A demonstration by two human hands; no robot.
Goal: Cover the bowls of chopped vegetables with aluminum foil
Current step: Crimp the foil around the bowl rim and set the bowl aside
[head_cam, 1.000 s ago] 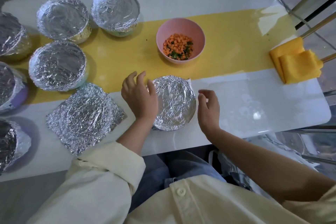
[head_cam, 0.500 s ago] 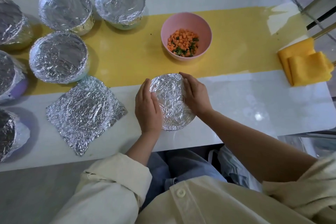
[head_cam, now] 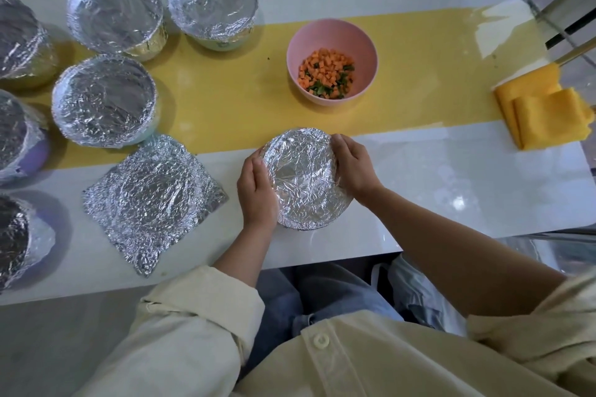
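Observation:
A foil-covered bowl point(head_cam: 303, 177) stands near the table's front edge. My left hand point(head_cam: 256, 193) clasps its left side and my right hand point(head_cam: 353, 167) clasps its right side, fingers curled over the rim. Behind it a pink bowl point(head_cam: 332, 32) of chopped orange and green vegetables sits uncovered on the yellow runner point(head_cam: 225, 87). A loose crumpled foil sheet point(head_cam: 151, 200) with a round imprint lies flat to the left of my hands.
Several foil-covered bowls stand at the left, among them one point(head_cam: 104, 100) by the loose sheet and two point(head_cam: 114, 13) point(head_cam: 213, 0) at the back. A folded yellow cloth point(head_cam: 545, 113) lies at the right edge. Metal chair legs point(head_cam: 564, 10) rise far right.
Both hands were apart beside the foil-covered bowl a second ago. They have closed in onto its left and right sides and now hold it.

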